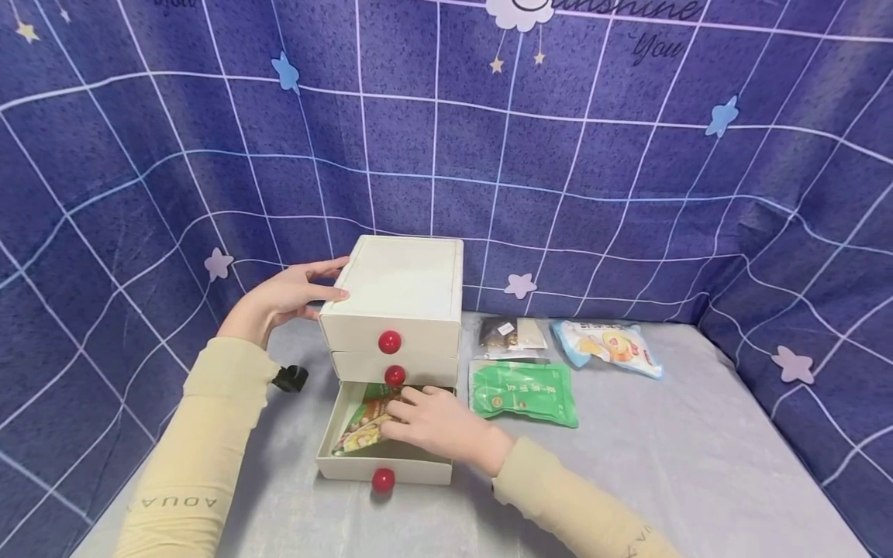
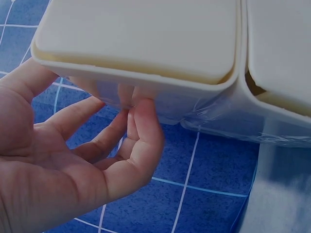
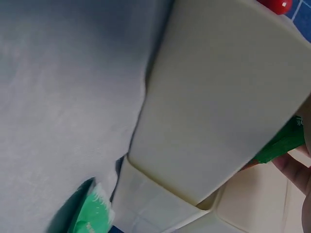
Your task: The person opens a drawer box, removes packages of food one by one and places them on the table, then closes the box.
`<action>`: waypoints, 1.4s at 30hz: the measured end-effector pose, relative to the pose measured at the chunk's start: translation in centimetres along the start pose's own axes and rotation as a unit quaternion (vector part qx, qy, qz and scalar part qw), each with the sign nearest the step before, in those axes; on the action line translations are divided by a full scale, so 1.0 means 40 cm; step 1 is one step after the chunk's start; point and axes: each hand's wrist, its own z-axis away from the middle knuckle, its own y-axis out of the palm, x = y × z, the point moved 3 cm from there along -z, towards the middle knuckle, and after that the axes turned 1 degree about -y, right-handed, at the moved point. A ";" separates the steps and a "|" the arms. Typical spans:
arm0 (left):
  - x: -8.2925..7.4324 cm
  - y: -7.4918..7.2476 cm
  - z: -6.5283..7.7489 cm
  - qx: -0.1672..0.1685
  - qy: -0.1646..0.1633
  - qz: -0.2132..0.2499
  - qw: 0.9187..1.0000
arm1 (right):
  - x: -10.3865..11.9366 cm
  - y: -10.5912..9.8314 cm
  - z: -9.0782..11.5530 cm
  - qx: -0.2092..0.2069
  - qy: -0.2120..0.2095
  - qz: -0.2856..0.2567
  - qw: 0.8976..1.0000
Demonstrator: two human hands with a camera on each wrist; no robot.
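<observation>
A white cabinet of three drawers (image 1: 408,275) with round red knobs stands on the table, its bottom drawer (image 1: 418,470) pulled out. My left hand (image 1: 282,298) holds the cabinet's left side, thumb at the top edge. In the left wrist view the bent fingers (image 2: 148,128) of that hand touch its glossy wall. A green food packet with a food picture (image 1: 366,418) lies tilted in the bottom drawer. My right hand (image 1: 439,422) reaches over the drawer and grips the packet's right part, largely covering it. In the right wrist view, fingertips (image 3: 291,167) meet the green packet (image 3: 282,143).
Right of the cabinet lie a green packet (image 1: 523,391), a clear packet with dark contents (image 1: 512,335) and a blue-and-white packet (image 1: 607,346). A small black object (image 1: 291,378) sits left of the cabinet. A blue gridded curtain (image 1: 446,139) surrounds the grey tabletop (image 1: 663,449).
</observation>
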 end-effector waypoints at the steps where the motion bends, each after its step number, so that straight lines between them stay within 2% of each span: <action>1: 0.000 0.000 0.000 0.000 0.000 0.001 1.000 | 0.000 -0.003 0.000 -0.005 0.003 -0.002 1.000; 8: 0.003 0.000 -0.003 0.000 0.002 0.005 1.000 | -0.002 -0.036 -0.008 -0.037 0.014 0.001 0.999; 16: 0.006 -0.001 -0.006 0.001 0.003 0.002 1.000 | -0.011 -0.115 -0.024 -0.077 0.012 0.012 0.997; 19: 0.004 0.000 -0.004 0.002 0.003 0.003 1.000 | -0.011 -0.111 -0.021 -0.077 0.013 0.015 0.997; 23: 0.003 0.001 -0.002 0.001 0.001 -0.001 1.000 | -0.012 -0.101 -0.015 -0.057 0.024 0.003 0.998; 27: 0.004 0.001 -0.004 0.003 0.000 0.000 1.000 | -0.021 -0.124 -0.009 -0.040 0.033 -0.006 0.999; 37: 0.009 0.001 -0.011 0.008 0.002 0.004 1.000 | -0.039 -0.161 0.008 -0.059 0.042 -0.005 0.997; 42: 0.006 -0.001 -0.005 0.006 0.000 0.005 1.000 | -0.051 -0.174 0.020 -0.055 0.049 -0.017 0.997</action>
